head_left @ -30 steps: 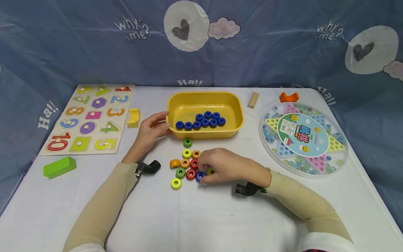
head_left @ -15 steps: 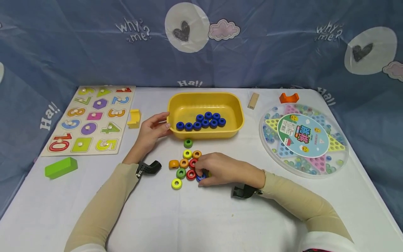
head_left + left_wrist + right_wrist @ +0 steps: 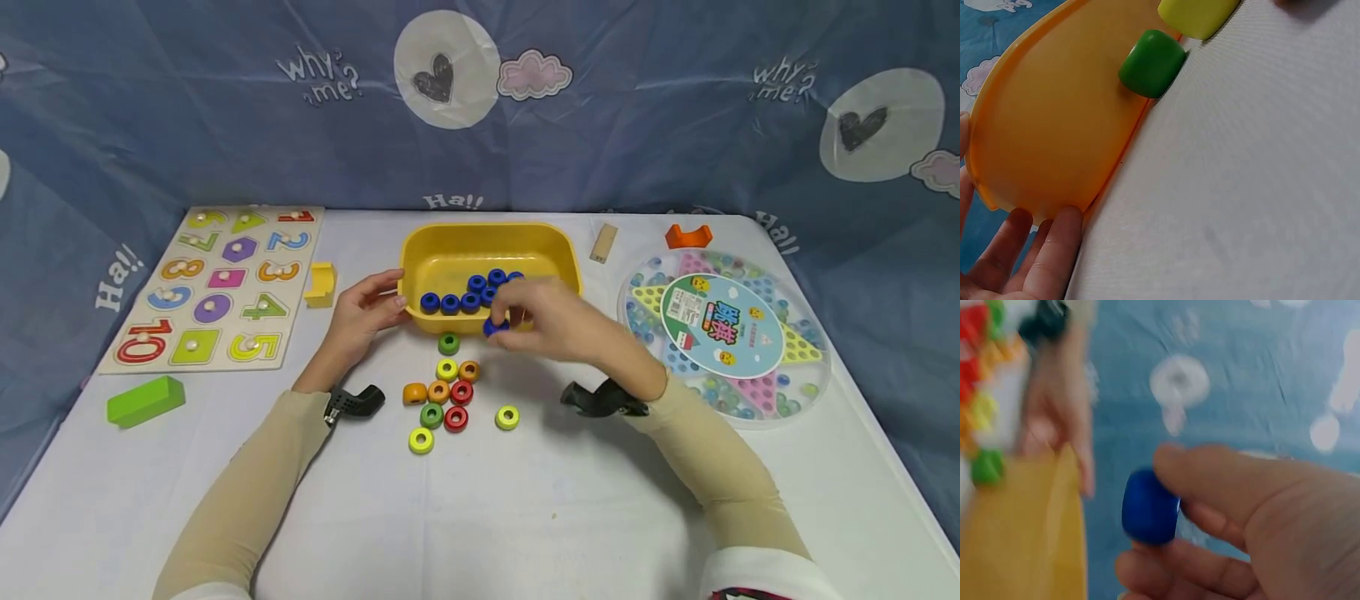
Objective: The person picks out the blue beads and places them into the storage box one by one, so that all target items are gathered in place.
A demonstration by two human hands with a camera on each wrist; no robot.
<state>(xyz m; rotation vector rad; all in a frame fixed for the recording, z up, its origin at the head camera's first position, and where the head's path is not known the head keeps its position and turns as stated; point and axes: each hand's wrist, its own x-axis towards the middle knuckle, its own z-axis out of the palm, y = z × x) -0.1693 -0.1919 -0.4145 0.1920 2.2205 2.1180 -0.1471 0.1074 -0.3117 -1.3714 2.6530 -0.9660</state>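
Observation:
In the head view my right hand (image 3: 555, 321) pinches a blue bead (image 3: 492, 327) close over the front rim of a yellow plastic tub (image 3: 480, 227). The right wrist view shows this blue bead (image 3: 1150, 507) between thumb and fingers. Several other blue beads (image 3: 450, 303) lie in the tub, some behind my right hand. My left hand (image 3: 358, 315) touches the tub's left end; in the left wrist view, extended fingers (image 3: 1063, 244) rest against its wall. Just in front of the tub is a green bead (image 3: 448, 343), with yellow, orange, red and green beads nearer me.
At the left lie a number puzzle board (image 3: 213, 287), a green block (image 3: 146, 402) and a yellow block (image 3: 321, 285). A round marble game box (image 3: 723, 333) lies right, near a wooden block (image 3: 603, 243) and an orange block (image 3: 687, 237). A lone yellow bead (image 3: 507, 417) lies right of the group.
My right hand has lifted a blue bead from the group and carried it forward to the tub's front rim. The yellow bead it covered now shows. My left hand stays at the tub.

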